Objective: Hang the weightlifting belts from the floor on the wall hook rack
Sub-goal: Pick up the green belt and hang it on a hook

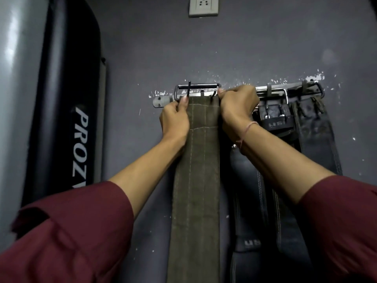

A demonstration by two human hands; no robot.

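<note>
An olive-green suede belt [195,180] hangs straight down the grey wall, its metal buckle [197,87] up at the left end of the steel hook rack [161,102]. My left hand [175,119] grips the belt's top left edge just under the buckle. On the other side, my right hand [236,105] pinches the top right corner at the buckle's end. To the right, two black leather belts [275,119] [318,135] hang from the same rack, partly hidden by my right forearm.
A tall black and grey padded gym machine [61,99] with white lettering stands against the wall at the left. A white wall socket [203,6] sits high above the rack. Paint is chipped around the rack.
</note>
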